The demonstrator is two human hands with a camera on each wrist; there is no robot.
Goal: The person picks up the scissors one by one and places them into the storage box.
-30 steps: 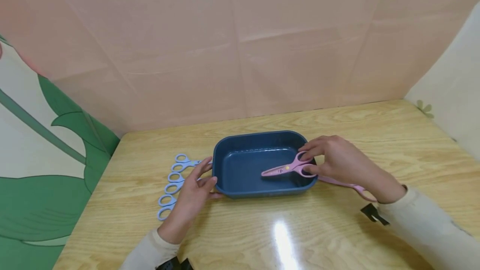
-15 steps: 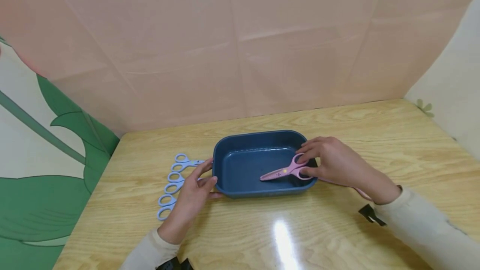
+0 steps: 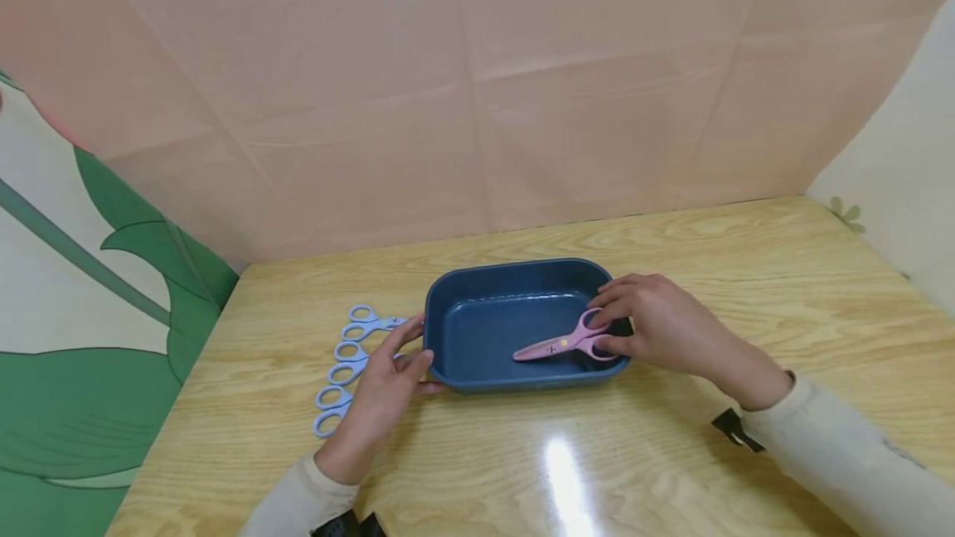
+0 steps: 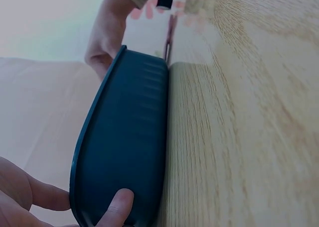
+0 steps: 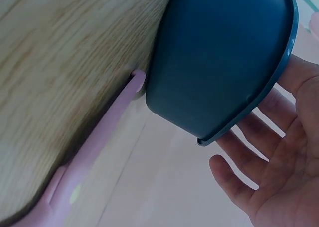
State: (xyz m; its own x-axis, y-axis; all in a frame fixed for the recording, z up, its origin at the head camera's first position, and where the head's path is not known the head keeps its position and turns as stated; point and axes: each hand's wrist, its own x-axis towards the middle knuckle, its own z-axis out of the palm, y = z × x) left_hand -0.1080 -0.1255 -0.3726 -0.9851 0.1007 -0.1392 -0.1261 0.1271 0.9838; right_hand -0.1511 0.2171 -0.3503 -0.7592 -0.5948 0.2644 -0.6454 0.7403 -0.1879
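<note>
A dark blue rectangular container stands on the table. My left hand holds its left end; in the left wrist view, one finger lies against the outer wall. Over the right end, my right hand pinches the handles of pink scissors. Their blades point left inside the container; whether they touch its floor I cannot tell. In the right wrist view, another pair of pink scissors lies on the table beside the container, while the held pair is hidden behind the wall.
Several blue scissors lie in a column left of the container, partly covered by my left hand. The wood-grain table meets a pinkish wall covering at the back. A green and white patterned panel flanks the left side.
My right hand has moved slightly left with the pink scissors, whose tips now sit further left and lower in view. My arm now hides the other pink pair. The left hand stays still.
</note>
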